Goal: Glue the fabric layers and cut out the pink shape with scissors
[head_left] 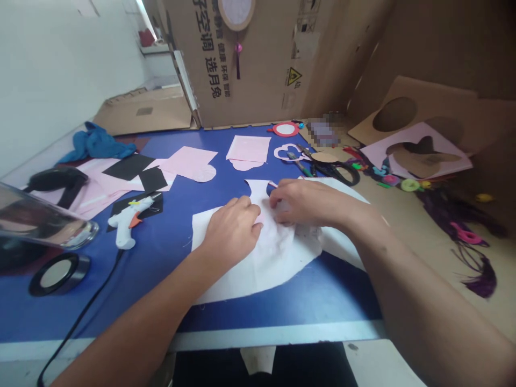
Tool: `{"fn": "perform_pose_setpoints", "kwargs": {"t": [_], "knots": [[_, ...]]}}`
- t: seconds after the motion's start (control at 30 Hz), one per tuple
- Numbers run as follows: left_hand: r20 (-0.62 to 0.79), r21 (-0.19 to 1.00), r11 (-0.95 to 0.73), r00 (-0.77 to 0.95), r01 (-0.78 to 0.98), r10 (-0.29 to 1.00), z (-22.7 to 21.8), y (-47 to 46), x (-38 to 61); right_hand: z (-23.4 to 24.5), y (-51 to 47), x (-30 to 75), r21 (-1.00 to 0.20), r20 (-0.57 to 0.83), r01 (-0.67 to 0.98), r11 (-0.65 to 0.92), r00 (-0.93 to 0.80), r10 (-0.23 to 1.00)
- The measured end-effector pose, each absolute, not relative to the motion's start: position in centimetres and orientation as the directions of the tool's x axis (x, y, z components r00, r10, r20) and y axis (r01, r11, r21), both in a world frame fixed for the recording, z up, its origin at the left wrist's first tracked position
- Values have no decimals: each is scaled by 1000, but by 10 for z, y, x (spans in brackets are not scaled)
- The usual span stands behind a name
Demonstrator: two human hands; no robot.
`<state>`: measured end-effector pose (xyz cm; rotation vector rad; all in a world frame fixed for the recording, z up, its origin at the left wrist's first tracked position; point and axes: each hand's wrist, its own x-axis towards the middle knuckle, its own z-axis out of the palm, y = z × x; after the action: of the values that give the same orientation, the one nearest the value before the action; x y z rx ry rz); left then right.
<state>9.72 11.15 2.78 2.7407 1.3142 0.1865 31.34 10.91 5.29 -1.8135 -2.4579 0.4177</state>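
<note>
A white cloth [258, 269] with a curved, fraying lower edge lies spread on the table in front of me. My left hand [234, 228] rests on its left half, fingers curled in and knuckles up, the thumb beside them on the fabric. From the right, my right hand [300, 201] bends over the cloth, its fingers and thumb curved onto the creased middle. What lies under both sets of fingertips is mostly hidden. Another piece of white cloth [342, 244] extends beneath my right wrist.
At left lie a white glue gun [126, 221] with its cord, a roll of black tape [59, 274] and a clear container [48, 220]. Pink sheets [187, 163] and black pieces [129, 166] are behind. Scissors [346, 173] and purple tassels [481, 277] are at right; cardboard [258, 70] stands behind.
</note>
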Motion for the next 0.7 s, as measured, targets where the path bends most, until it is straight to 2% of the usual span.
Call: {"fn": "perform_pose_setpoints", "kwargs": {"t": [0.17,0.7], "knots": [[81,99,-608,602,788,794,27,111,101,55,108,312,-246,-108,930,272,-305,946],[119,72,-621,611,781,782,22,113,101,61,107,312,-257,-157,928,271,-317,935]]}}
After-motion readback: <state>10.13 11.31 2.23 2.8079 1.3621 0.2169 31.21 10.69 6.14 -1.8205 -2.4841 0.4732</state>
